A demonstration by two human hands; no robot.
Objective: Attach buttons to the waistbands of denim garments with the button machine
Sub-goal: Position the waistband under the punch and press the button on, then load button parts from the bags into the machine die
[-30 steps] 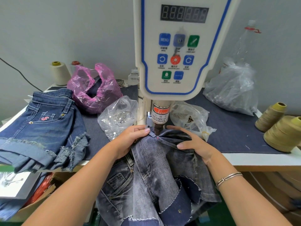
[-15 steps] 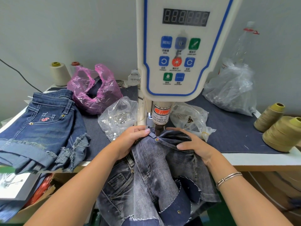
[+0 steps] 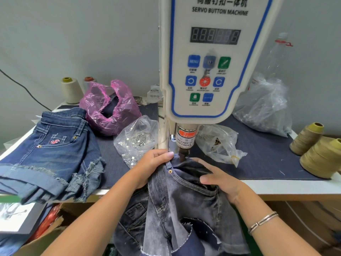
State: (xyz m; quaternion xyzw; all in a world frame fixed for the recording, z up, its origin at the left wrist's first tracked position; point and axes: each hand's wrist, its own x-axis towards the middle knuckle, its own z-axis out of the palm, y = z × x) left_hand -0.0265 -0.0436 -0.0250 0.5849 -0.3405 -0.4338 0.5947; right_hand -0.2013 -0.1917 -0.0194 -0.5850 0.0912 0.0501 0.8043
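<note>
Denim-covered table [image 3: 258, 159]: left hand [image 3: 153, 165] and right hand [image 3: 223, 183] grip grey shorts' waistband [image 3: 181, 168] under the button machine's punch [image 3: 182, 153]; close fingertips risk pinching, shifting fabric a misplaced button.

Two hands, left [image 3: 153, 164] and right [image 3: 224, 183], four thread cones [image 3: 307, 138], four plastic bags [image 3: 110, 108], one button machine [image 3: 212, 58].

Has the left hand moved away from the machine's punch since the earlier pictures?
No. The left hand still grips the waistband just left of the punch, as before.
</note>
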